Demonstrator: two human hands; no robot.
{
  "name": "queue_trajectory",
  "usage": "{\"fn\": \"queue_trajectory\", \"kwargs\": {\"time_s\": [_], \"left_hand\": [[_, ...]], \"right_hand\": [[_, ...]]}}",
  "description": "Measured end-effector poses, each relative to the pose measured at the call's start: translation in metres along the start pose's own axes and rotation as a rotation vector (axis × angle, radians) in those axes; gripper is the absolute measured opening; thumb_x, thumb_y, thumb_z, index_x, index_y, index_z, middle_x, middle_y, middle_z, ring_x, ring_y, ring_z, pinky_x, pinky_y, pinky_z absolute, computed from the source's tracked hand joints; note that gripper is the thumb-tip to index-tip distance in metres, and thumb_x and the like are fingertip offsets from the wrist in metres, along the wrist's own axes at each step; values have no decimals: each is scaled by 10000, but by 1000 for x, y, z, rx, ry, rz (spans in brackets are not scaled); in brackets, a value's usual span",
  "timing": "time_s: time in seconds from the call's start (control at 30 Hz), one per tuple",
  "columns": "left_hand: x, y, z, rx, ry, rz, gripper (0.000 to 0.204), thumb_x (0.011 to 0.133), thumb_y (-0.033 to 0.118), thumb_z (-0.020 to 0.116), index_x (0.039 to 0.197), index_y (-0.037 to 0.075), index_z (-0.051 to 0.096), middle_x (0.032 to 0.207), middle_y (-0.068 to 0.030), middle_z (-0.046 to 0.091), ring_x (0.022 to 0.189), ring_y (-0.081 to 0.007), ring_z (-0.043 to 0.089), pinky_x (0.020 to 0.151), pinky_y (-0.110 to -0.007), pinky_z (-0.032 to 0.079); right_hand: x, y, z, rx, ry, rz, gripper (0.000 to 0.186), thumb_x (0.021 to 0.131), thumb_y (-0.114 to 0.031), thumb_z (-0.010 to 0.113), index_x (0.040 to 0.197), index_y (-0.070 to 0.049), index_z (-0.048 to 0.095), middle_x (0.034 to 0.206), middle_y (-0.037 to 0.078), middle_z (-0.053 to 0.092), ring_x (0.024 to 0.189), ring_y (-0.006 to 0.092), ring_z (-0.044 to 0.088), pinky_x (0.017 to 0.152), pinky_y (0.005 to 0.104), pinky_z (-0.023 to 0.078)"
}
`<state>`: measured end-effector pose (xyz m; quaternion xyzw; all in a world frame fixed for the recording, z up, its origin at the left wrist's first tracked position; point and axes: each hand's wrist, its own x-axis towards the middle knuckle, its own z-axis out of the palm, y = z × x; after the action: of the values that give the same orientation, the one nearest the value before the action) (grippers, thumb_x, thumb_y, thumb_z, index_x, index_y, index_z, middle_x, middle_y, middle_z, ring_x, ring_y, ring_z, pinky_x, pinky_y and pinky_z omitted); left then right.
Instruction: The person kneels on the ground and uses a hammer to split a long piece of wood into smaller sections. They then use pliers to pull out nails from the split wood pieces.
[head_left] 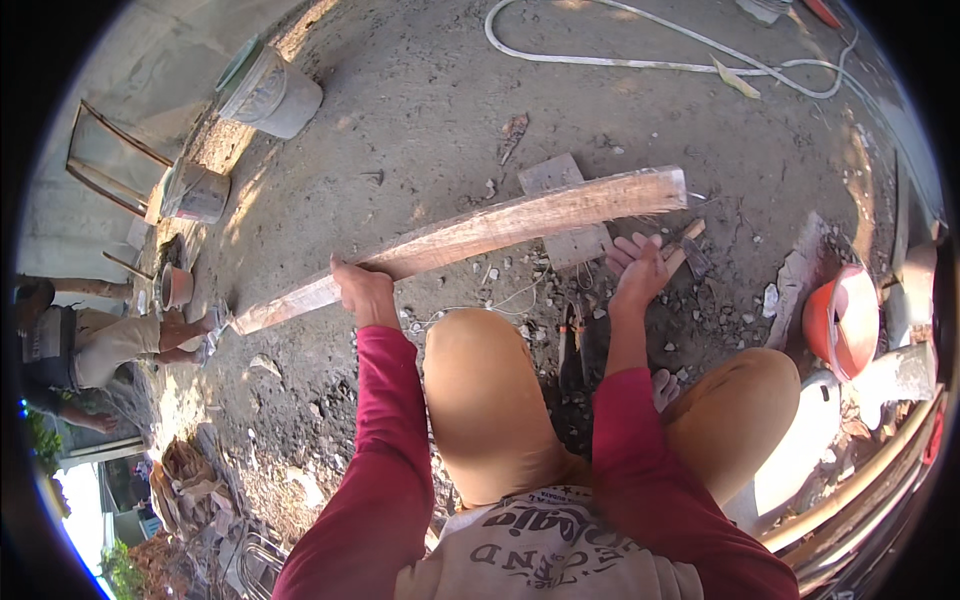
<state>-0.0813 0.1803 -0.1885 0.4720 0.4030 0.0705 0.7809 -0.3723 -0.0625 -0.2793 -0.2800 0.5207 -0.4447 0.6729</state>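
Wooden beam across flat block, left hand gripping it, fingertips hidden, right hand unclenched near its right end, grey bucket beyond it, orange bucket right of it, contents indiscernible.

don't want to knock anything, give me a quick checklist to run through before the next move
1. Left hand on the wooden beam: ok, it holds the near edge.
2. Right hand on the beam: not ok, it is open and apart from it.
3. Co-worker's feet well away from the beam's left end: not ok, one is close beside it.
4. Pliers off the beam: ok, they lie apart from it.
5. Beam's underside touching the flat board: cannot tell, the beam hides that spot.
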Motion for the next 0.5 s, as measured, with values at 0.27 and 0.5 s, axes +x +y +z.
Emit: {"fn": "queue_trajectory", "kwargs": {"time_s": [0.27,0.5], "left_hand": [[91,-23,-87,274,52,-15,718,1028,466,560,1442,-115,483,1468,-240,570,1345,-321,573,1171,-355,390],[201,-40,-150,2270,-457,527,480,967,269,557,1311,-66,578,1354,-299,643,1262,-427,633,1085,-448,480]], "right_hand": [[-3,50,9,-1106,9,-401,490,847,-174,775,1264,49,649,1323,197,609,1272,404,559,1031,456,476],[-15,65,50,-1395,-201,-520,725,815,-281,813,1434,-20,539,1541,156,423,1481,343,347,1181,510,324]]}}
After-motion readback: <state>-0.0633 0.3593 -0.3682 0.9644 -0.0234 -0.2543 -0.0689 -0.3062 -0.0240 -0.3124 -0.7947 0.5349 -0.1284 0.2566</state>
